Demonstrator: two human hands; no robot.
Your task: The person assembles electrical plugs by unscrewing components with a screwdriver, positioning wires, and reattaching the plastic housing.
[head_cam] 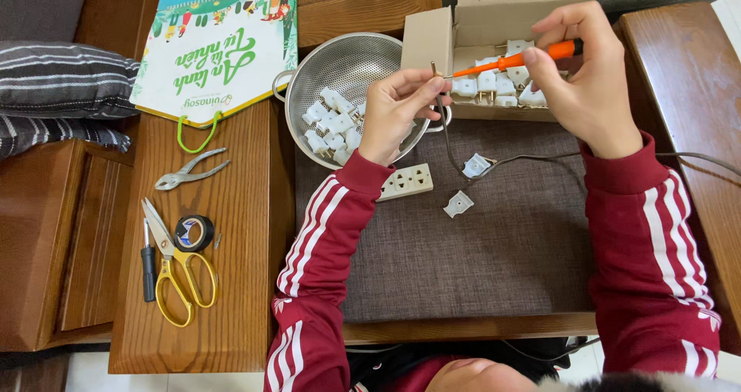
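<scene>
Starting at the left edge of the wooden table (231, 284), I had a small black-handled screwdriver (148, 262), yellow-handled scissors (176, 272) and a roll of black tape (194, 232) lying close together, with bare metal pliers (189, 170) just beyond them. A green and white hanging calendar (220, 49) lay at the far left corner. Beside it, a round steel colander (349, 72) held a heap of small white plastic plug housings (332, 126).

My left hand (395, 114) was raised over the colander's right rim, thumb and fingertips pinched on the bared end of a thin grey cable (446, 130). That cable dropped to the grey woven mat (463, 261), passed an opened white plug half (476, 165), then ran off toward the table's right edge. A second white plug half (458, 204) lay just beside it, and a white three-outlet socket strip (407, 182) sat near my left sleeve.

My right hand (587, 83) was closed around an orange-handled screwdriver (525, 59), thumb and fingers pressed on the handle, its metal tip meeting the cable end at my left fingertips. Behind it, an open cardboard box (494, 21) at the far edge held more white plugs (502, 83).
</scene>
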